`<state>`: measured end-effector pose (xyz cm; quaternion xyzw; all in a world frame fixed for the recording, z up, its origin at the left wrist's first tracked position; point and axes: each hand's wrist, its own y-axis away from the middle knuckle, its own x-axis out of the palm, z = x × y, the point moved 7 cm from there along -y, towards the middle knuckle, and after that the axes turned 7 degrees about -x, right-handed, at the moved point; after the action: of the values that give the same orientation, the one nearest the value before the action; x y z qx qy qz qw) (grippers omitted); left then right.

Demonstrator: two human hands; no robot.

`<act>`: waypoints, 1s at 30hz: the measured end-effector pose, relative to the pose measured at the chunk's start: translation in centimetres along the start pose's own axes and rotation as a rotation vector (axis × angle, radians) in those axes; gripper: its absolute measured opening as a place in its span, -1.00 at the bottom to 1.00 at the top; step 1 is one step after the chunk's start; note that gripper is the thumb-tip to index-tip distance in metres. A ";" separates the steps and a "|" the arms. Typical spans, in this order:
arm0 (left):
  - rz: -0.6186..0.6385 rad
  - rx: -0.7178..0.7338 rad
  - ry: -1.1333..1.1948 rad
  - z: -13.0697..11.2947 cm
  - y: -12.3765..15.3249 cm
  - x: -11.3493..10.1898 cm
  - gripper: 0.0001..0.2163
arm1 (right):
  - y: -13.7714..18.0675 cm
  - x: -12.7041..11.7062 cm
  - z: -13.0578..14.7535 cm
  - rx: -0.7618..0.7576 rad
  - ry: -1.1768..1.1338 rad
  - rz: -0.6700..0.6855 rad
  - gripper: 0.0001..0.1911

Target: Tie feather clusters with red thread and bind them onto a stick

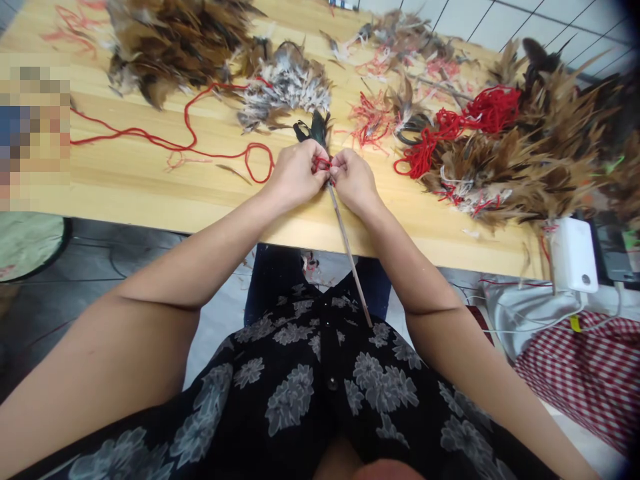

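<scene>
My left hand [297,175] and my right hand [354,180] meet at the near edge of the wooden table [150,173], both pinched on red string [321,163] wrapped round a thin stick [349,253]. The stick slants back toward my body. Dark green-black feathers [314,129] stick out from the stick's far end, just beyond my fingers. A long red string [200,143] trails left across the table from my hands.
Piles of brown feathers [170,40] lie at the back left, grey-white feathers [287,90] in the middle, more brown feathers [540,147] and a red string bundle [480,113] at right. A white box [574,257] and checked cloth [590,373] sit at right.
</scene>
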<state>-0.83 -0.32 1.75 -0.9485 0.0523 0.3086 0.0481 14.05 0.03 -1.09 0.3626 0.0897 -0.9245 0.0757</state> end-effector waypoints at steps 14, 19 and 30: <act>0.040 0.091 -0.144 -1.4 -0.2 -0.2 -0.67 | -0.2 -0.6 3.1 -0.179 -0.132 -0.017 -0.87; 0.045 0.117 -0.100 -1.2 0.0 -0.7 -0.71 | -1.5 -1.3 0.8 -0.242 -0.225 -0.019 -0.90; 0.093 0.094 0.146 0.4 -0.1 -0.4 -0.79 | -2.6 -2.6 2.8 -0.259 -0.062 0.242 -0.73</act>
<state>-1.40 -0.18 1.68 -0.9617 0.1142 0.2377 0.0741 13.59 2.14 2.99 0.3292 0.1611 -0.9002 0.2352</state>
